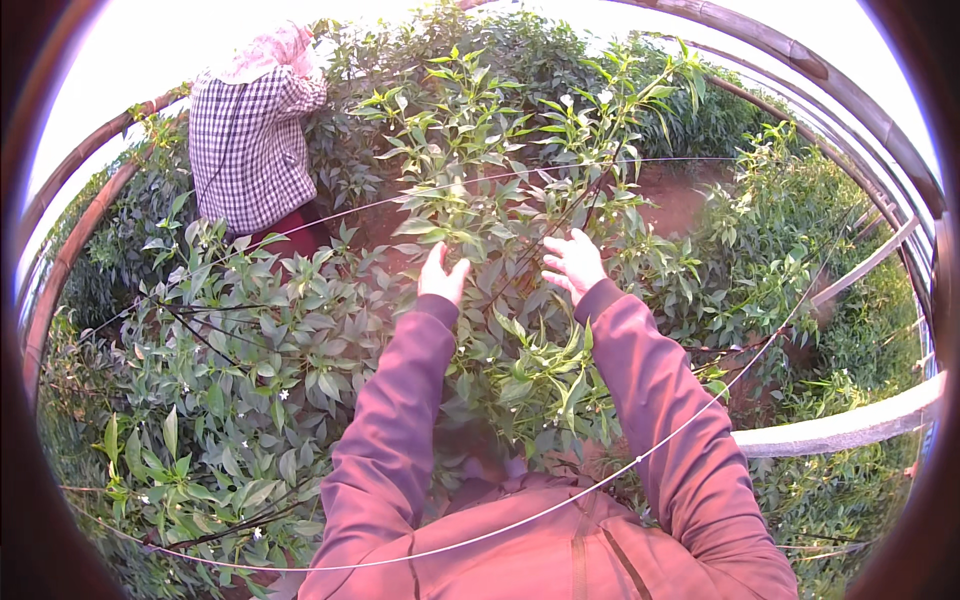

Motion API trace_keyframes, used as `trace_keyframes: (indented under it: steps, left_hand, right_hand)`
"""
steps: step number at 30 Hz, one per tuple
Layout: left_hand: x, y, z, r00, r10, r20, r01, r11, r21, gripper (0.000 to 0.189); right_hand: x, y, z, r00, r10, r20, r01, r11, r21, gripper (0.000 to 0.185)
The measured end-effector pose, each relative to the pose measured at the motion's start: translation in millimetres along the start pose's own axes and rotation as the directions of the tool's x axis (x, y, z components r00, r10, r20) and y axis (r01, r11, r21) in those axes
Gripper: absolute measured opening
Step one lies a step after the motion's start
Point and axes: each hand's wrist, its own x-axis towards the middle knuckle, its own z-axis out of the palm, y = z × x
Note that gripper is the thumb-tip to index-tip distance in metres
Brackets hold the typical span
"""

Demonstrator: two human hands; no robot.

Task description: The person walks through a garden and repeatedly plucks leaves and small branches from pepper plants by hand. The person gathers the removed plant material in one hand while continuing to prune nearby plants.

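Observation:
Both bare hands reach forward among leafy green pepper-like plants with small white flowers. My left hand (pixel 442 277) has its thumb and fingers apart, just below the leaves of a tall plant (pixel 457 135); nothing shows in it. To the right, my right hand (pixel 576 262) is spread beside the plant's stems, its fingers pointing left, and it holds nothing visible. Leaves fill the gap between the hands. Beyond them a thin white string (pixel 495 176) runs across the plants. A second string (pixel 600 484) passes in front of my jacket and over my right sleeve.
A person in a checked shirt (pixel 255 150) stands among plants at the upper left. Curved bamboo poles (pixel 817 64) arch over both sides. At the right, a pale bar (pixel 840 420) and a slanted wooden stake (pixel 862 262) stick into view. Reddish soil (pixel 679 196) shows between rows.

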Motion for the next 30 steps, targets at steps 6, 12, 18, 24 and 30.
trace_keyframes:
  steps: [6, 12, 18, 24, 30]
  left_hand:
    - [-36.0, 26.5, 21.5, 0.994, 0.051, 0.101, -0.058, 0.996, 0.067, 0.091]
    - [-54.6, 60.0, 41.4, 0.974, 0.104, 0.202, -0.124, 0.988, 0.088, 0.102]
    - [-88.7, 89.9, 71.8, 0.971, 0.163, 0.177, -0.178, 0.981, 0.071, 0.041]
    - [-96.7, 80.0, 74.5, 0.985, 0.060, 0.160, -0.073, 0.995, 0.075, 0.024]
    - [-95.4, 76.7, 70.2, 0.986, 0.051, 0.156, -0.052, 0.999, 0.005, 0.014]
  right_hand:
    - [3.0, 4.4, 3.1, 0.961, 0.037, 0.273, -0.037, 0.999, -0.005, 0.060]
    - [-20.6, 1.0, 17.2, 0.900, -0.090, 0.427, 0.156, 0.980, -0.122, 0.050]
    - [-13.2, -2.7, -4.1, 0.846, -0.258, 0.466, 0.491, 0.716, -0.496, 0.043]
    - [-44.2, -6.1, -25.6, 0.590, -0.584, 0.557, 0.690, 0.006, -0.724, 0.035]
    - [-92.1, -3.1, -31.9, 0.663, -0.411, 0.626, 0.648, -0.104, -0.754, 0.024]
